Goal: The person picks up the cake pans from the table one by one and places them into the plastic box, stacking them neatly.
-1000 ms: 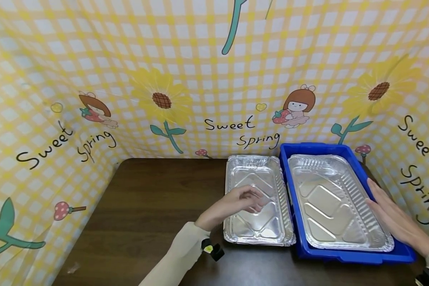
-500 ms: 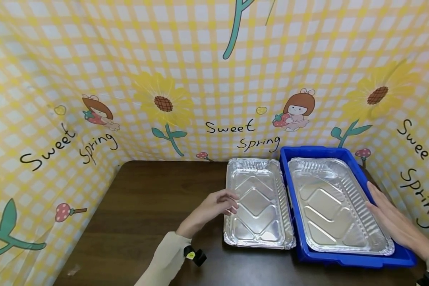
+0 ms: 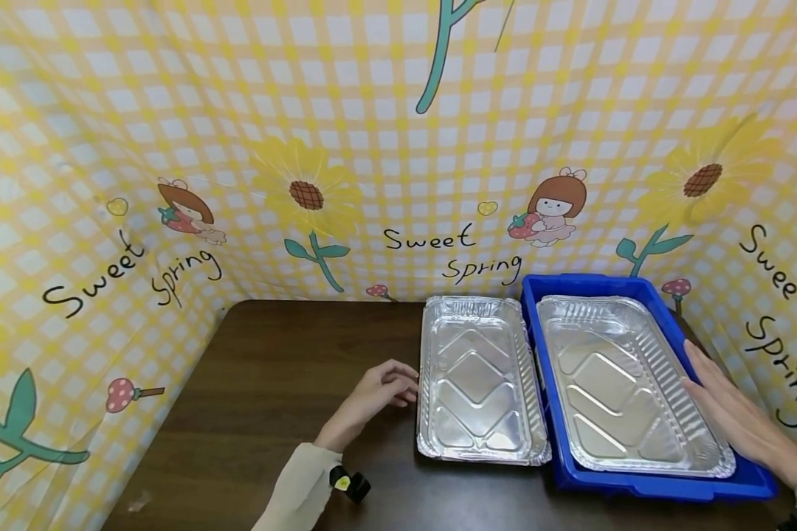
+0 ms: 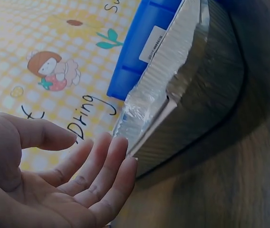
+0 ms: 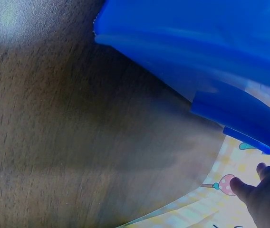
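Note:
In the head view my left hand [image 3: 375, 394] is at the left rim of a rectangular foil tray [image 3: 474, 380], its fingers loosely bent with nothing in them. The left wrist view has the fingertips [image 4: 120, 147] right at the tray's crimped rim [image 4: 173, 102]. A second foil tray [image 3: 604, 391] sits inside a blue plastic bin [image 3: 664, 487] to the right. My right hand [image 3: 737, 413] lies along the bin's right side with straight fingers. From the right wrist, the hand [image 5: 268, 190] appears beside the bin's outer wall [image 5: 173, 52].
A dark wooden table [image 3: 292, 369] bears both containers, the first tray close against the bin's left side. Behind and to both sides hangs a yellow checked cloth [image 3: 398, 169] with printed flowers and girls.
My left hand has moved left from over the middle of the first tray to its left rim. The right hand, both trays and the bin stay put; the view tilts up slightly.

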Motion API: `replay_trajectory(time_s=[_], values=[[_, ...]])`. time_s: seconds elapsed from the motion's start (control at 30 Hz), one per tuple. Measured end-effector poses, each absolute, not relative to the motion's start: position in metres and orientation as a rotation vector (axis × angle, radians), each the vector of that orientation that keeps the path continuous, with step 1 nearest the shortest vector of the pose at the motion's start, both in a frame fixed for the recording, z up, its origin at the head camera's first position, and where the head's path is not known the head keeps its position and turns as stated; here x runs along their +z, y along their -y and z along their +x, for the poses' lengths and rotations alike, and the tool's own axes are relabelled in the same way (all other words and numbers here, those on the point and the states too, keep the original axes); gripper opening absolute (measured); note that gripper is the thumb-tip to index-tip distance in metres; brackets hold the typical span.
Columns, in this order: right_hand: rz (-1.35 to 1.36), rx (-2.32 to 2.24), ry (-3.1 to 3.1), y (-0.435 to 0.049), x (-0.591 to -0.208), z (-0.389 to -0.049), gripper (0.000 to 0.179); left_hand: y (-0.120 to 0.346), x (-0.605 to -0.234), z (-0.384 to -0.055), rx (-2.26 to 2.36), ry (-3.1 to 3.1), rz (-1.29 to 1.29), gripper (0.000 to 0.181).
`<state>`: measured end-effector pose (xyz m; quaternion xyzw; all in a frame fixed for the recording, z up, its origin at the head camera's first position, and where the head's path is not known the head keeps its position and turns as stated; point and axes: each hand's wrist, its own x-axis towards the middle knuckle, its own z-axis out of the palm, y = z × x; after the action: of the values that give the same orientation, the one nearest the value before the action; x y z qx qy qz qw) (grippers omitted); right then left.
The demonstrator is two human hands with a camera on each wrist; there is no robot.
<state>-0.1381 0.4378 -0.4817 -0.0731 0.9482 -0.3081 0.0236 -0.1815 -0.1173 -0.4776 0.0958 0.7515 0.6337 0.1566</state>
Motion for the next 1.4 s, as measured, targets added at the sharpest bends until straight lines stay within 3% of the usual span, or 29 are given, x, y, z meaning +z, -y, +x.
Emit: replay_trajectory(time_s=[0.43, 1.17, 1.4], values=[[-0.262, -1.013, -2.9, -0.44, -0.481, -0.138, 0.067, 0.12, -0.488, -0.181, 1.865, -2.191, 0.056, 0.038], [-0.272, -1.011, -2.913, -0.442, -0.48, -0.135, 0.066, 0.102, -0.51, -0.179, 1.887, -2.088, 0.085, 0.059], [-0.273, -1.006, -2.916, -0.441, -0.48, -0.137, 0.067, 0.096, -0.51, -0.179, 1.851, -2.121, 0.088, 0.057]])
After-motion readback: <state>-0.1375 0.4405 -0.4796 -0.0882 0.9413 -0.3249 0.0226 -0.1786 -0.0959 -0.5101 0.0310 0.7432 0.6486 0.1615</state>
